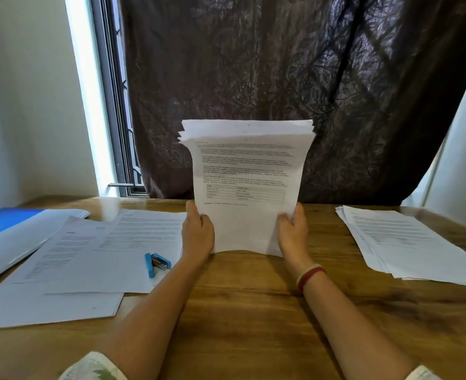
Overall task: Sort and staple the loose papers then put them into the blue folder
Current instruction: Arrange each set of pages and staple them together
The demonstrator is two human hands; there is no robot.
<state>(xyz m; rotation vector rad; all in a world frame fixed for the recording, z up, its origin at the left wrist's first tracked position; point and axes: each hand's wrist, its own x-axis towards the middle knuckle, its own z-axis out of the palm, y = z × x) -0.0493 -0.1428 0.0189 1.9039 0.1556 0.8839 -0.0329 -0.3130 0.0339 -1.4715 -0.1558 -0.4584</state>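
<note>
The person is holding a sheaf of white printed paper sheets upright in the middle of the brown wooden table. The left hand is gripping the sheaf's lower left edge and the right hand its lower right edge, fingers curled round it. The top edges are sitting uneven, so the person appears to be squaring up the sheaf. The small blue stapler is lying untouched on loose white sheets spread at the left, and a fanned pile of printed sheets is sitting at the right. The blue folder is lying at the far left, partly under white paper. Stapling and filing are looking yet to be done.
</note>
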